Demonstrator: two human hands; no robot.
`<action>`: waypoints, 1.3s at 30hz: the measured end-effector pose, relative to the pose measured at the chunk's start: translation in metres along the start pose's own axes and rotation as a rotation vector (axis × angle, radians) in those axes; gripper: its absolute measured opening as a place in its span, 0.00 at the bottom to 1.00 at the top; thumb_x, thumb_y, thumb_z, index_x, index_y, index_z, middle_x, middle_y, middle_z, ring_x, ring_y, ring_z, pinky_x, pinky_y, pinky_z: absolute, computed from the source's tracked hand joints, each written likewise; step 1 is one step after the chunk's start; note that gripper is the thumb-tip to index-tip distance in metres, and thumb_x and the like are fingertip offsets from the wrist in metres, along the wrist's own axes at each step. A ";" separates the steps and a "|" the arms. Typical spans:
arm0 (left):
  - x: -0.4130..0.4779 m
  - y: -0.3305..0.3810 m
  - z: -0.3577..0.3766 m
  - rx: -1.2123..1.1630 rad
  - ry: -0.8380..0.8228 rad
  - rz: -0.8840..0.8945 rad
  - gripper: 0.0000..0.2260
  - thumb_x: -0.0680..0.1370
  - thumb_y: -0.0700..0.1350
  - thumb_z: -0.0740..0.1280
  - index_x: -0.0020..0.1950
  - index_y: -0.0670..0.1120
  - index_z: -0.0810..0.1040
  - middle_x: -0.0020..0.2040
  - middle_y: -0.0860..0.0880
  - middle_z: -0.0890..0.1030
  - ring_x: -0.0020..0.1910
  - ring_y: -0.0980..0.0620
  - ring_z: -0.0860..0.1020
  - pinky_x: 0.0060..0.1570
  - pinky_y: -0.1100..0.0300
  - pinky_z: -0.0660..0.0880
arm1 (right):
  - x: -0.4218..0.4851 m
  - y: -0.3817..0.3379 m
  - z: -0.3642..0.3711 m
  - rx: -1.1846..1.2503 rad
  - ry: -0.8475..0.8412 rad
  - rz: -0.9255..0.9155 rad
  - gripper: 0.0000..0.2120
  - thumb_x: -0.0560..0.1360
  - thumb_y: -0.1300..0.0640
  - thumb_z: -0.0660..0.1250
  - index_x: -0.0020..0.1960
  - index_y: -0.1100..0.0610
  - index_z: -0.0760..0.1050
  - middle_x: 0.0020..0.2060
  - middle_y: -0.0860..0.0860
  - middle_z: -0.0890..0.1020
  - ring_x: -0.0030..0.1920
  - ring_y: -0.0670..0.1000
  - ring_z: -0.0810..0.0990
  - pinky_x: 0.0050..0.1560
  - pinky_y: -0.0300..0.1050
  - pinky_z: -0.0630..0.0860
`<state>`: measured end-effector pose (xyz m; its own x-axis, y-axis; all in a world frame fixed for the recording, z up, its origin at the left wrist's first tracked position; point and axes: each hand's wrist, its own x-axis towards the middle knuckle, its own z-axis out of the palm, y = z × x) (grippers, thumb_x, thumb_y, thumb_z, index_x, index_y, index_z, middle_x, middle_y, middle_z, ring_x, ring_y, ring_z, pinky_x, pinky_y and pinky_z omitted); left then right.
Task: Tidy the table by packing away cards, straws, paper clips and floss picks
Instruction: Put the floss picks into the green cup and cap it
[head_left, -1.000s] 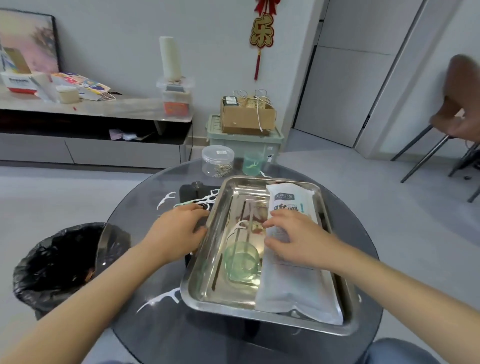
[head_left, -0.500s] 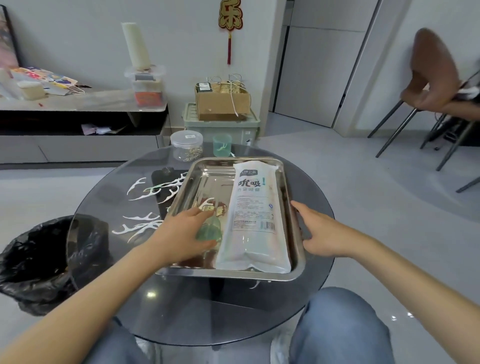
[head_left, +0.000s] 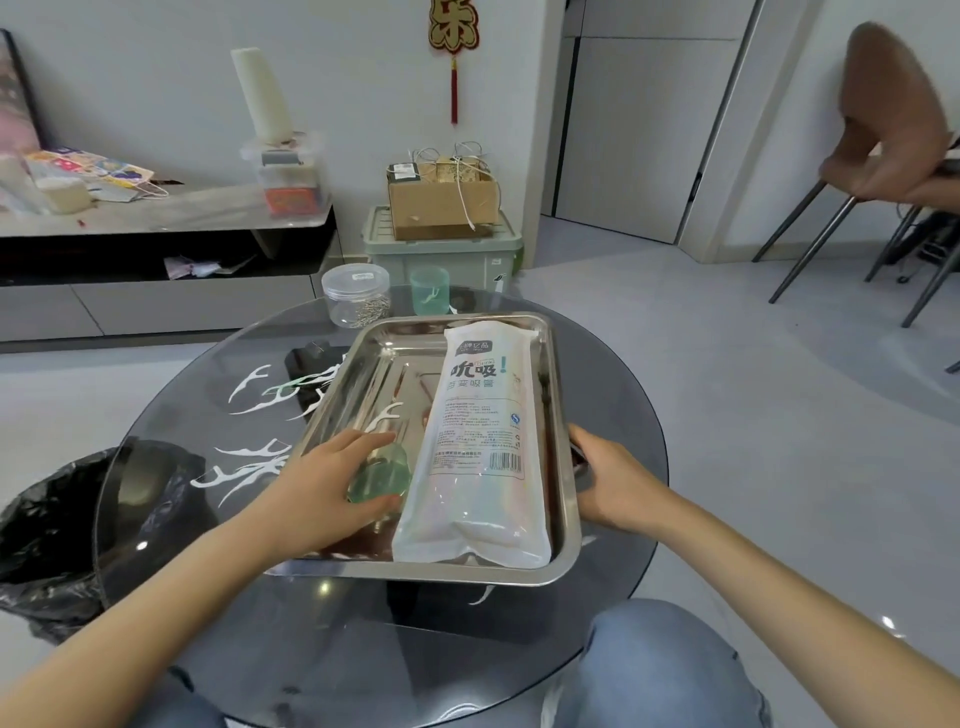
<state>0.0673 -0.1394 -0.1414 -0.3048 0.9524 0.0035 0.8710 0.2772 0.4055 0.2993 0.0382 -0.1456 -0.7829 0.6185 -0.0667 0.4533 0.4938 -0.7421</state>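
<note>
A steel tray (head_left: 467, 569) sits on the round glass table (head_left: 618, 395). In it lie a white bag of straws (head_left: 480, 447), a few loose brown straws (head_left: 400, 382), a white floss pick (head_left: 387, 415) and a green lid (head_left: 382, 475). My left hand (head_left: 324, 486) holds the green lid between thumb and fingers. My right hand (head_left: 610, 478) grips the tray's right rim. Several white floss picks (head_left: 260, 387) lie on the glass left of the tray. A clear jar of paper clips (head_left: 356, 296) and a green cup (head_left: 430, 291) stand behind the tray.
A bin lined with a black bag (head_left: 47, 551) stands left of the table. My knee in jeans (head_left: 654, 670) is under the table's near edge. A black object (head_left: 306, 358) lies beneath the floss picks. A green crate with a cardboard box (head_left: 441, 208) stands beyond the table.
My left hand went from the tray's left rim into the tray and took the green lid. My right hand left the straw bag for the tray's right rim.
</note>
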 end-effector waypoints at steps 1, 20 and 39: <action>0.001 0.000 -0.001 -0.007 -0.007 0.004 0.39 0.65 0.69 0.59 0.73 0.53 0.65 0.65 0.54 0.72 0.56 0.56 0.74 0.56 0.63 0.70 | 0.001 0.001 0.000 -0.010 0.000 -0.016 0.23 0.67 0.57 0.75 0.60 0.51 0.73 0.53 0.45 0.80 0.53 0.44 0.79 0.55 0.39 0.76; 0.078 -0.019 -0.024 -0.085 0.176 -0.154 0.29 0.71 0.56 0.72 0.70 0.53 0.69 0.58 0.52 0.72 0.57 0.51 0.73 0.53 0.60 0.68 | 0.146 -0.065 -0.049 -0.318 0.068 -0.135 0.15 0.75 0.57 0.65 0.61 0.56 0.76 0.54 0.50 0.80 0.56 0.50 0.77 0.57 0.43 0.73; 0.102 -0.067 -0.010 -0.022 0.230 -0.037 0.32 0.69 0.68 0.60 0.68 0.54 0.71 0.63 0.59 0.75 0.66 0.54 0.71 0.65 0.50 0.67 | 0.351 -0.058 0.010 -0.315 0.121 -0.048 0.37 0.71 0.48 0.72 0.72 0.61 0.60 0.65 0.56 0.72 0.66 0.55 0.69 0.57 0.43 0.67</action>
<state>-0.0262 -0.0620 -0.1596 -0.4179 0.8873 0.1953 0.8499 0.3059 0.4291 -0.0058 0.2205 -0.1321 -0.7588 0.6488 0.0573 0.5413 0.6771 -0.4985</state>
